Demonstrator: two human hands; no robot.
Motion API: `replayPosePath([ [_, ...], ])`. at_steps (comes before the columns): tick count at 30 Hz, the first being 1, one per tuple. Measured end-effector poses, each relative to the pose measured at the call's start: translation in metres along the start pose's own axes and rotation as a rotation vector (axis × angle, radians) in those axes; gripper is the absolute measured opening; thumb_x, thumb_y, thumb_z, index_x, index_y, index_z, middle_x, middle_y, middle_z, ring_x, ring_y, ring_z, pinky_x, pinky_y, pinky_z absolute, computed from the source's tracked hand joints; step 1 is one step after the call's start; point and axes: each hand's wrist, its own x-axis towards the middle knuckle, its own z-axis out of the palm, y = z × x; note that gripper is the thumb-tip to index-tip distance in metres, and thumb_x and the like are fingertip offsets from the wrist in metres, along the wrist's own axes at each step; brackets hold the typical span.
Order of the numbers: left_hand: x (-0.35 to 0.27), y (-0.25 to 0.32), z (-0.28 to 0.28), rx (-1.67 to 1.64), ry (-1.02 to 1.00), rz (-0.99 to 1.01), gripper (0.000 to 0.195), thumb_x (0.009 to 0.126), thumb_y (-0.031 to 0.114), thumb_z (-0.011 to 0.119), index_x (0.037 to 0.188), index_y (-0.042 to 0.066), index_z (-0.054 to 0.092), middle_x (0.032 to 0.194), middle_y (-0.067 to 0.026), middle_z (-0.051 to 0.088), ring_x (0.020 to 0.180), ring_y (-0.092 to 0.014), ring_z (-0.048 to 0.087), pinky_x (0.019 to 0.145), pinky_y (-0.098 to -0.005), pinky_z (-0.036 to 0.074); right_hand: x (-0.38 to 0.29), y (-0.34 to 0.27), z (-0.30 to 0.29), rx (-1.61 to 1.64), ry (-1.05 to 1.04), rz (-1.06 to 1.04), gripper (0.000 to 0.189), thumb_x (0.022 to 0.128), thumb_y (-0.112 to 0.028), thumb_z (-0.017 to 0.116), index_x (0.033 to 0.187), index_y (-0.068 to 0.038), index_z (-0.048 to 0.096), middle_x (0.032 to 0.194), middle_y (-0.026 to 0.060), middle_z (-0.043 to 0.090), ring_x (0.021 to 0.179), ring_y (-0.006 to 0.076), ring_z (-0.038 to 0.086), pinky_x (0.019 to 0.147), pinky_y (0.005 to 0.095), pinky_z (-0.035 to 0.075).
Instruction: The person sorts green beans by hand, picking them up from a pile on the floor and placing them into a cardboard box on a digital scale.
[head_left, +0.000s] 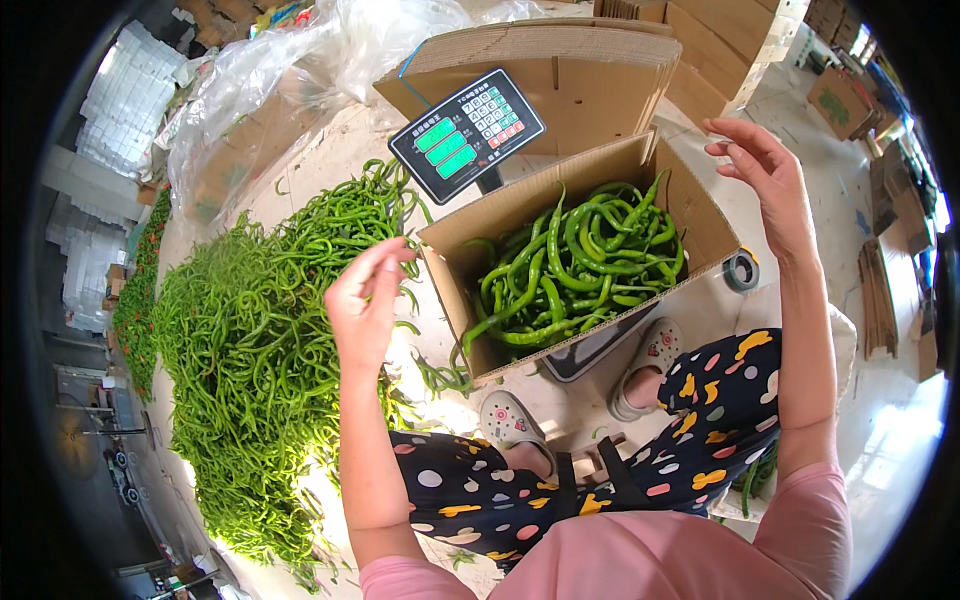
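An uncovered cardboard box (690, 202) stands on the black platform of a scale (600, 345), between my feet and the scale's display. Long green chilli peppers (592, 247) lie in a tangle inside it. My left hand (367, 300) hovers by the box's left end, fingers loosely bent, with nothing visible in it. Off the right end is my right hand (769, 176), raised, empty and half curled. The scale's display unit (466, 135) has lit green readouts and a keypad, tilted behind the box.
A large heap of green chillies (255, 352) spreads over the floor at left. Flattened cardboard boxes (555, 82) stand stacked behind the display, near clear plastic sheeting (300, 67). A tape roll (741, 270) lies right of the box. Redder peppers (142, 300) lie further left.
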Motion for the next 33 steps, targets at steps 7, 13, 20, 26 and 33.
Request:
replayPosePath([
  [7, -0.025, -0.003, 0.053, 0.74, -0.606, 0.237, 0.025, 0.083, 0.024, 0.063, 0.098, 0.005, 0.064, 0.084, -0.0166, 0.064, 0.076, -0.03, 0.063, 0.067, -0.0376, 0.05, 0.007, 0.019, 0.02, -0.096, -0.162, 0.04, 0.026, 0.088, -0.013, 0.051, 0.111, -0.002, 0.059, 0.106, 0.0044, 0.062, 0.094, 0.0133, 0.059, 0.079, 0.0267, 0.046],
  [13, -0.025, -0.005, 0.072, 1.084, -0.848, 0.168, 0.043, 0.075, 0.016, 0.063, 0.116, 0.006, 0.053, 0.073, -0.0155, 0.064, 0.073, -0.033, 0.062, 0.061, -0.0429, 0.047, 0.012, 0.095, 0.038, -0.723, -0.426, -0.316, 0.034, 0.081, -0.011, 0.053, 0.115, -0.005, 0.055, 0.107, 0.0164, 0.06, 0.099, 0.0322, 0.056, 0.088, 0.0397, 0.044],
  [20, -0.026, -0.007, 0.075, 1.125, -0.947, 0.161, 0.062, 0.072, 0.011, 0.062, 0.131, 0.008, 0.042, 0.075, -0.0164, 0.064, 0.073, -0.034, 0.062, 0.062, -0.0434, 0.047, 0.019, 0.091, 0.037, -0.972, -0.444, -0.106, 0.021, 0.072, -0.015, 0.064, 0.092, -0.008, 0.065, 0.086, 0.0145, 0.064, 0.085, 0.0343, 0.06, 0.074, 0.0428, 0.049],
  [26, -0.023, 0.002, 0.072, 1.041, -1.038, 0.085, 0.068, 0.074, 0.009, 0.06, 0.137, 0.013, 0.035, 0.079, -0.0181, 0.064, 0.074, -0.035, 0.062, 0.065, -0.0433, 0.047, 0.018, 0.051, 0.034, -0.367, -0.778, 0.321, 0.029, 0.078, -0.017, 0.065, 0.102, -0.002, 0.063, 0.072, 0.0076, 0.064, 0.066, 0.0133, 0.059, 0.055, 0.0269, 0.047],
  [33, -0.015, 0.0, 0.06, 0.485, -1.004, -0.064, 0.053, 0.087, 0.003, 0.045, 0.136, 0.021, 0.038, 0.1, -0.0138, 0.065, 0.072, -0.021, 0.062, 0.065, -0.033, 0.049, 0.007, 0.054, 0.035, -0.804, -0.433, -0.134, 0.033, 0.081, -0.017, 0.063, 0.111, -0.003, 0.059, 0.082, 0.0058, 0.066, 0.071, 0.0111, 0.058, 0.061, 0.0274, 0.047],
])
